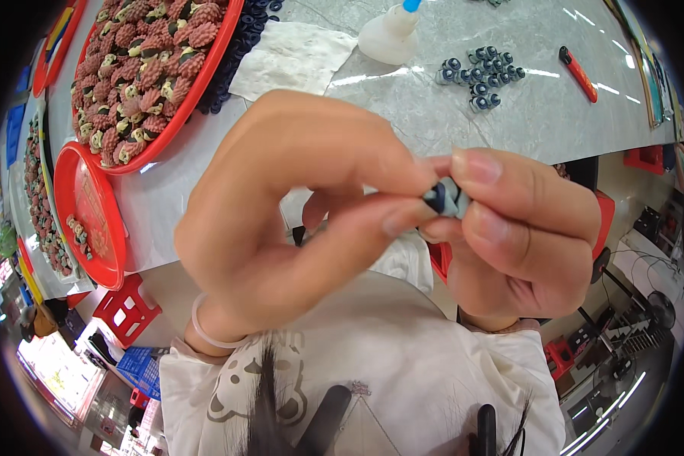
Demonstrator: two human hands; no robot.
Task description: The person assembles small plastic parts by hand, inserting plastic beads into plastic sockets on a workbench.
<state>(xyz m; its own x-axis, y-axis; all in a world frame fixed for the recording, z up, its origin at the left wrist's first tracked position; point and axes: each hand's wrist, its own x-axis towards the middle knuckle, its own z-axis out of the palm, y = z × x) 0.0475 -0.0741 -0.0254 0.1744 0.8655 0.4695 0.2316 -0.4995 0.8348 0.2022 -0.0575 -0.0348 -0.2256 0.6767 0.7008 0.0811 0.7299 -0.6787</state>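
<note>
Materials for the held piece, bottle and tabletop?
Held piece: perhaps plastic or resin; looks smooth, moulded, but too small to be sure.
Bottle: likely plastic, smooth; milky, translucent-looking body.
Tabletop: stone or stone-look sheet, glossy; grey veining, bright light streaks.

Hands: 2, left hand [232, 186] and right hand [528, 235]. Grey-and-navy piece [450, 199] between the fingertips: 1. Similar clustered pieces [482, 72] on the surface [357, 99]: more than ten; overlap bars an exact tally. Squeeze bottle [387, 38]: 1. Red-handled tool [579, 74]: 1. Large red tray [114, 169]: 1, its pink pieces [148, 61] too many to count. Smaller red tray [102, 186]: 1. Navy rings [252, 34]: dozens, uncounted. Wristband [205, 334]: 1. Blue basket [140, 371]: 1.
</note>
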